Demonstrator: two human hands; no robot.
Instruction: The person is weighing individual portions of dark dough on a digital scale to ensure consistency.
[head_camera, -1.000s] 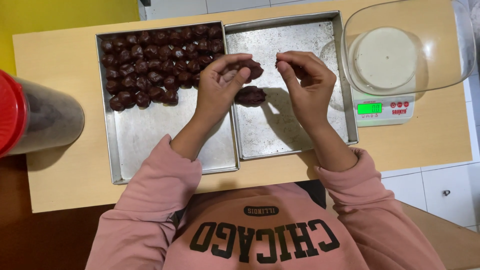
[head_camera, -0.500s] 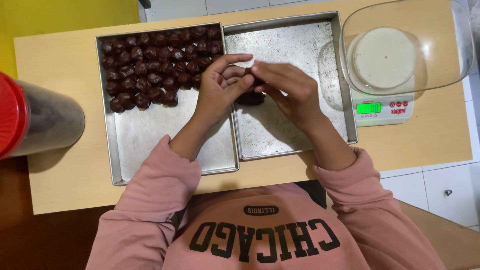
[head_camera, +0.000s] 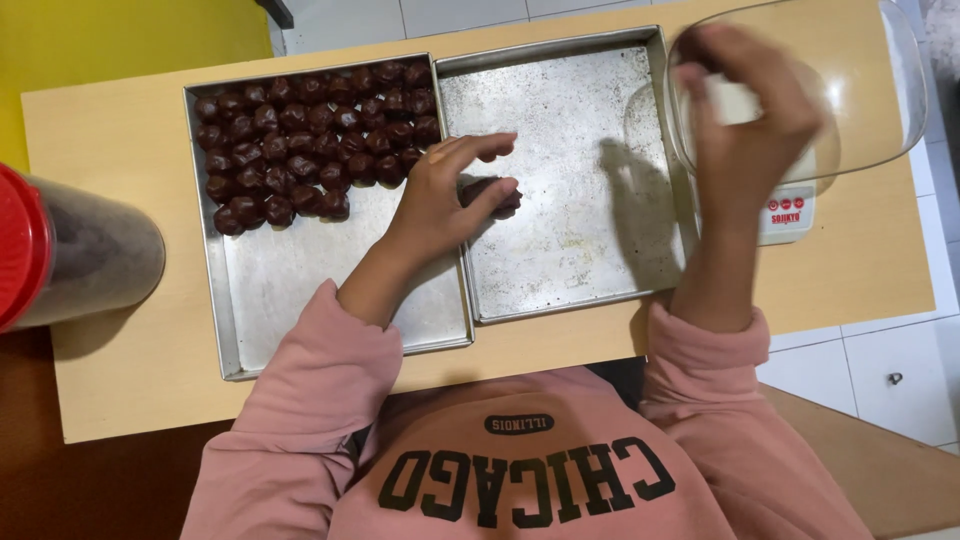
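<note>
On a pale wooden table, two square metal trays side by side, left hand pinching a dark brown lump of dough over the right tray, right hand raised, blurred, grip unclear, at the clear glass bowl on the white scale; rolled dark brown balls filling the left tray.

Your left hand lay low over the middle of the tabletop, palm down, index finger stretched toward the far edge, thumb and other fingers curled in a pinch. Your right hand was raised near the far right corner, blurred, fingers bent and bunched together. Both forearms reached out from pink sleeves at the near edge.
</note>
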